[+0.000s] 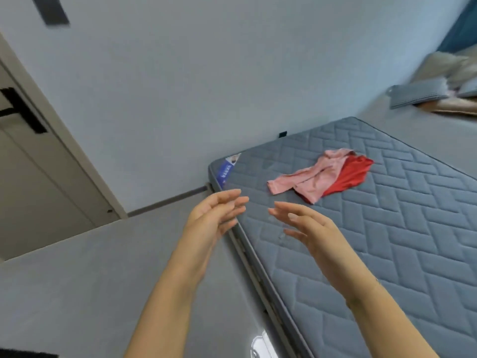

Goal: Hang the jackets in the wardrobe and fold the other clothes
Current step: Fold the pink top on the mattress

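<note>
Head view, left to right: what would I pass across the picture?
Door → left hand → right hand → pink garment → red garment → pillows by the far wall.

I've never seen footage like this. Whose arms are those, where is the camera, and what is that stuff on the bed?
There is no machine here. A person wears a wide-angle camera on the head, so this single picture looks forward and down along their own bare arms. The left hand and right hand are both raised, open and empty, palms facing each other, apart. Ahead lies a bare grey quilted mattress. On it sit two crumpled garments: a pink garment overlapping a red garment. Neither hand touches them. More bedding, blurred, lies at the far right. A door shows on the left.
</note>
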